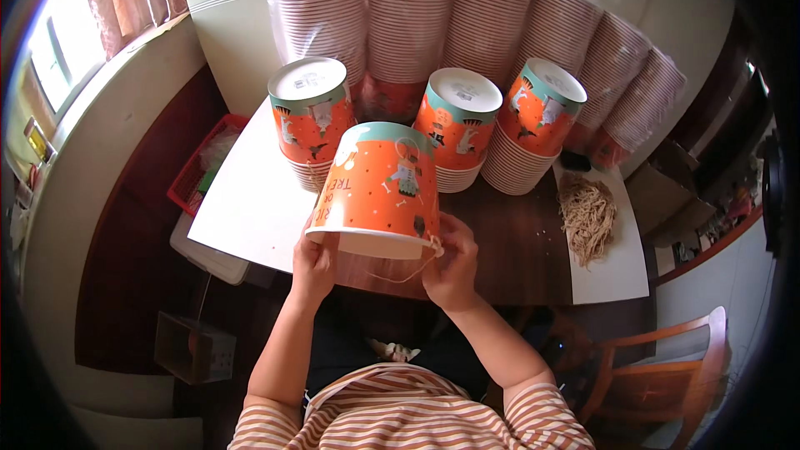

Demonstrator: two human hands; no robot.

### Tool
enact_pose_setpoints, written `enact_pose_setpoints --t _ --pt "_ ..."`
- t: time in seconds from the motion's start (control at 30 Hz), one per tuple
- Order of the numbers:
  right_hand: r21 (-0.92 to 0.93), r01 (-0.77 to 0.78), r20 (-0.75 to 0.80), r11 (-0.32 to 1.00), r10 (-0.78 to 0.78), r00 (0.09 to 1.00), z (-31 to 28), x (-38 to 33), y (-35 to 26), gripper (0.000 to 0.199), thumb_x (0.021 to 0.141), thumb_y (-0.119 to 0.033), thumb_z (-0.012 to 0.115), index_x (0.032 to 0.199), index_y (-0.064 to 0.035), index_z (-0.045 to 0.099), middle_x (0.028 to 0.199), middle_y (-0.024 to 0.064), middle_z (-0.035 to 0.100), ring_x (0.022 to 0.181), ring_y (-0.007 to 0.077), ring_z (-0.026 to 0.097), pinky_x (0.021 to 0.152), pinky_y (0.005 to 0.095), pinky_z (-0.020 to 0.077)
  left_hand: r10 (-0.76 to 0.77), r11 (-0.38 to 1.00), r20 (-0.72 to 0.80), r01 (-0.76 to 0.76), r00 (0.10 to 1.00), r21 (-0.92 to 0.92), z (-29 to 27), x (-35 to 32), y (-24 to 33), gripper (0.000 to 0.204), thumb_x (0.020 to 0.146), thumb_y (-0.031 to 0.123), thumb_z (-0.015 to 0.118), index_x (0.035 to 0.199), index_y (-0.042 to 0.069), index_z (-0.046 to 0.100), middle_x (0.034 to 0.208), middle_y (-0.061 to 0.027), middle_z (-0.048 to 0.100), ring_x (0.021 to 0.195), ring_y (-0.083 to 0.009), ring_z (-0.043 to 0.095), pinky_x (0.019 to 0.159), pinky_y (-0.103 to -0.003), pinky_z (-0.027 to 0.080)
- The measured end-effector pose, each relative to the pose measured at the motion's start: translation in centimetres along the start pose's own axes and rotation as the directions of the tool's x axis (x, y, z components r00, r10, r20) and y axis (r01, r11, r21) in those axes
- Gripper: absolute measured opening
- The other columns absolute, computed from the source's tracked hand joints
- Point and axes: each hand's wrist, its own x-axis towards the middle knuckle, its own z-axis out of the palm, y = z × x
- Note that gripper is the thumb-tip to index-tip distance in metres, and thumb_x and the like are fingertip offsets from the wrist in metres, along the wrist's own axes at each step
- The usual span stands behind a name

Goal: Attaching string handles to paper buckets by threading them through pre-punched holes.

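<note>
An orange paper bucket (375, 187) with a teal band and printed figures is held upside down over the table's front edge, its white rim toward me. My left hand (315, 262) is closed on the rim's left side, its fingers partly hidden behind the bucket. On the right, my right hand (454, 262) grips the rim beside a knot of twine (437, 245). A thin loop of the twine hangs below the opening. Behind stand three stacks of matching upturned buckets: a left stack (312, 125), a middle stack (458, 129) and a right stack (533, 121).
Tall plastic-wrapped bucket stacks (408, 17) line the back of the table. A bundle of loose twine (587, 217) lies on a white board (627, 271) at the right. A red basket (185, 187) sits at the left, a wooden chair (667, 375) at the lower right.
</note>
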Motion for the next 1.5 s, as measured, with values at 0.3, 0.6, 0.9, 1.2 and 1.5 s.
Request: enact_pose_setpoints --t 0.3,0.6,0.9,1.2,1.5 --pt "0.093 0.101 0.06 0.991 -0.107 0.993 -1.2 -0.1 -1.1 0.04 0.087 -0.004 0.064 0.12 -0.0012 0.042 0.128 0.023 0.049 0.117 0.0303 0.053 0.099 0.04 0.0409 0.104 0.994 -0.072 -0.101 0.992 0.04 -0.1 1.0 -1.6 0.03 0.094 0.0 0.05 0.123 -0.006 0.055 0.118 -0.011 0.064 0.114 -0.016 0.055 0.096 -0.028 0.041" --pt "0.652 -0.406 0.311 0.64 0.262 0.913 -3.8 1.9 -0.1 0.051 0.098 -0.022 0.046 0.141 0.0037 0.035 0.14 0.015 0.046 0.128 0.0229 0.046 0.108 0.0363 0.0346 0.373 0.926 0.03 -0.374 0.927 0.058 2.0 3.8 -2.3 0.053 0.094 0.001 0.051 0.144 -0.003 0.034 0.142 -0.0155 0.045 0.129 -0.0232 0.046 0.107 -0.035 0.038" --pt "0.684 -0.372 0.364 0.627 0.149 0.919 -4.5 2.8 0.1 0.061 0.097 -0.027 0.049 0.146 0.0026 0.027 0.147 0.0142 0.038 0.136 0.0233 0.036 0.111 0.0374 0.0297 0.304 0.952 0.118 -0.307 0.945 0.009 1.1 4.2 -4.4 0.06 0.098 0.008 0.048 0.151 0.007 0.021 0.145 -0.0118 0.04 0.127 -0.0202 0.046 0.102 -0.036 0.044" --pt "0.524 -0.348 0.344 0.777 0.181 0.921 -3.9 3.1 -2.0 0.079 0.082 -0.008 0.073 0.146 -0.003 0.028 0.137 0.0112 0.047 0.124 0.0188 0.048 0.099 0.0342 0.042 -0.256 0.593 0.077 0.219 0.964 -0.775 2.7 4.5 0.0 0.059 0.103 0.044 0.029 0.124 -0.005 0.053 0.112 -0.0129 0.061 0.099 -0.0153 0.059 0.095 -0.029 0.045" --pt "0.436 -0.527 0.279 0.73 0.447 0.85 -2.6 0.7 -1.5 0.056 0.083 -0.006 0.073 0.132 -0.002 0.047 0.104 0.003 0.063 0.093 0.0097 0.06 0.083 0.0239 0.0481 0.206 0.935 -0.245 -0.264 0.947 -0.234 2.1 4.0 -4.9 0.06 0.093 -0.002 0.053 0.147 -0.002 0.027 0.119 -0.0161 0.057 0.1 -0.0208 0.06 0.087 -0.033 0.052"
